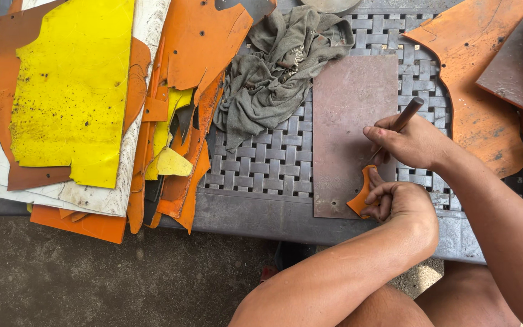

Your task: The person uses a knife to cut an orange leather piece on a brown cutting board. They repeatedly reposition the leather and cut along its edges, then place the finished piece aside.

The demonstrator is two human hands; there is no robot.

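Note:
A small curved orange leather piece [362,195] lies on a brown rectangular cutting board [346,115] at its lower right. My left hand [401,203] presses down on that piece, fingers curled over it. Just above, my right hand [410,142] grips a thin grey metal tool [408,113] like a pen, its tip pointing down at the piece; the tip itself is hidden by my fingers.
The board rests on a grey woven plastic table [261,163]. A crumpled grey-green rag [276,66] lies behind it. Stacked yellow and orange leather sheets [71,85] fill the left; more orange and brown sheets [485,79] sit at the right. Bare ground is below.

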